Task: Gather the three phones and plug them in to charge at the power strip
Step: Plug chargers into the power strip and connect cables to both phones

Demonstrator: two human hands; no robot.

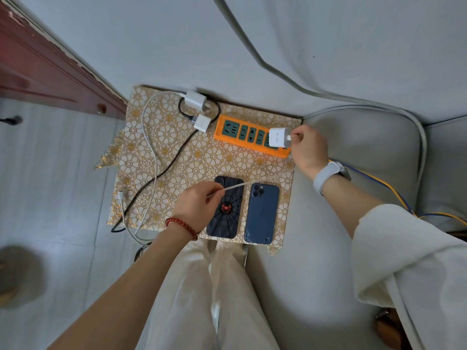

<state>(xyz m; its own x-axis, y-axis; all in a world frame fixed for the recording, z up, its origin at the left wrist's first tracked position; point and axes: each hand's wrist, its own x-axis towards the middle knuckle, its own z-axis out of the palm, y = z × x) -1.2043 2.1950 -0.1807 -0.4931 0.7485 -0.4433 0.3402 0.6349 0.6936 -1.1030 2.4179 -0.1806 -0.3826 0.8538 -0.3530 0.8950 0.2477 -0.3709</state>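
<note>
An orange power strip [242,145] with green sockets lies on a small table under a gold flower-patterned cloth [177,157]. My right hand [307,150] pinches the cable plug at a white charger [279,138] seated in the strip's right end. My left hand [198,205] pinches the white cable [242,184] that runs from that charger. Under it lies a phone in a black spider-web case [227,213], face down. A blue phone [261,213] lies face down beside it on the right. Only these two phones are in view.
Two more white chargers [195,99] [202,122] lie loose at the strip's left end, with a black braided cable [161,173] and a white cable [149,147] trailing off the table's left edge. A grey sofa cushion [366,152] stands right, a red-brown wooden door frame [50,66] left.
</note>
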